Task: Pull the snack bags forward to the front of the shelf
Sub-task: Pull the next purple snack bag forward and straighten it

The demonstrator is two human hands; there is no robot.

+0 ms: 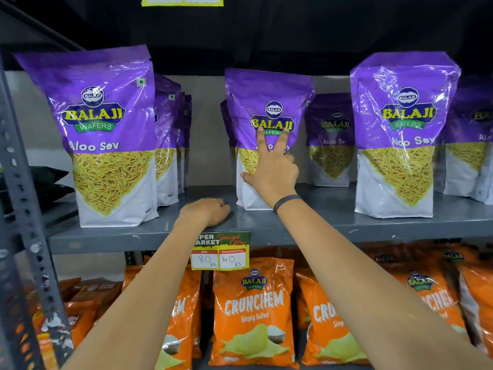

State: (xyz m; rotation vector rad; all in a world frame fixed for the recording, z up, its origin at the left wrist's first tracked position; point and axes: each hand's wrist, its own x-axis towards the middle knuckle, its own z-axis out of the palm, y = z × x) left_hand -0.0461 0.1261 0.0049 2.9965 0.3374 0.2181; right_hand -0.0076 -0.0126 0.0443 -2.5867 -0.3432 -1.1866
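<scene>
A purple Aloo Sev bag stands at the grey shelf front. The left hand rests there, curled closed on nothing. The right hand — fingers spread — presses flat on the middle bag, set slightly further back.

Purple-and-white snack bags on grey shelf; orange bags below.

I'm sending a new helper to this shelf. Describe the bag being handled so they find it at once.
On the grey metal shelf, above the orange crisp bags, stand glossy purple Aloo Sev pouches. Take the middle front pouch, above the yellow price tag. Only it has the right hand spread on its front.
</scene>
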